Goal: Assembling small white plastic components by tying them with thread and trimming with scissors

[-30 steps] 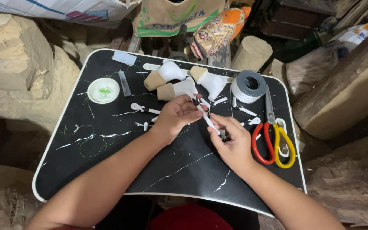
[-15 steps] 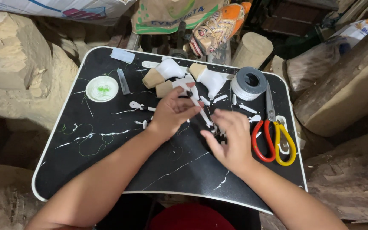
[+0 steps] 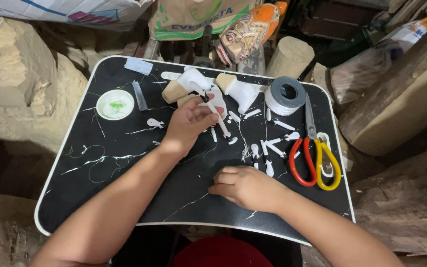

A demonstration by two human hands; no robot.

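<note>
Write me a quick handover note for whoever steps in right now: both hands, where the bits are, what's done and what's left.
Left hand: reaching among the white and tan pieces at the tray's far side; grip unclear.
Right hand: resting curled on the black tray, holding nothing visible.
Small white cut pieces lie scattered mid-tray; scissors and tape roll sit right.
Done: many pieces cut. Left: they remain loose, unassembled.
</note>
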